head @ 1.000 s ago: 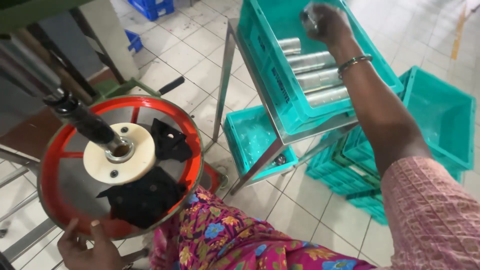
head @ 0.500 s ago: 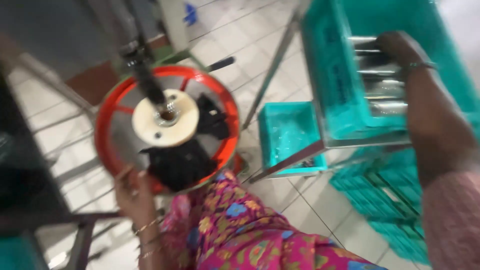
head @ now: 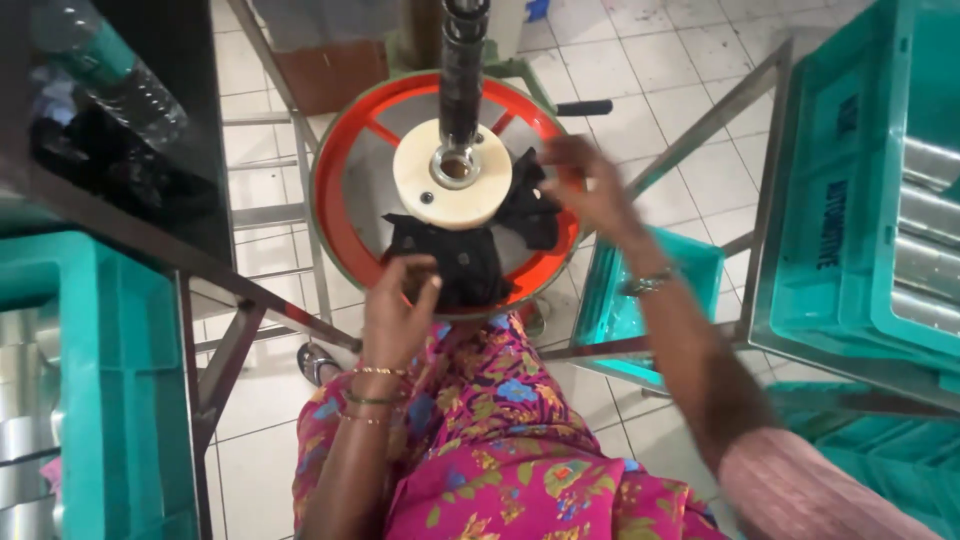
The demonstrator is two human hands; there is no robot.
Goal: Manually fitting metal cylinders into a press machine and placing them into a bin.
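Note:
A red-rimmed wheel (head: 340, 215) with a grey disc and a cream hub (head: 450, 190) lies flat in front of me, with a dark steel shaft (head: 462, 60) standing in its centre. Two black cloths (head: 455, 265) lie on the disc. My left hand (head: 398, 312) grips the near rim of the wheel beside one cloth. My right hand (head: 590, 185) is closed over the right rim, touching the other black cloth (head: 530, 205). I cannot see any object inside either hand apart from the rim.
A teal crate (head: 830, 230) holding metal cylinders (head: 925, 235) sits tilted on a steel stand (head: 760, 170) at the right. Another teal crate (head: 650, 300) is lower down, and a third (head: 110, 380) is at the left. A plastic bottle (head: 125, 85) lies upper left. A black handle (head: 585, 107) sticks out behind the wheel.
My right hand left the metal cylinders in the right crate and came over to the wheel's right rim. My view swung left. My left hand stayed on the near rim.

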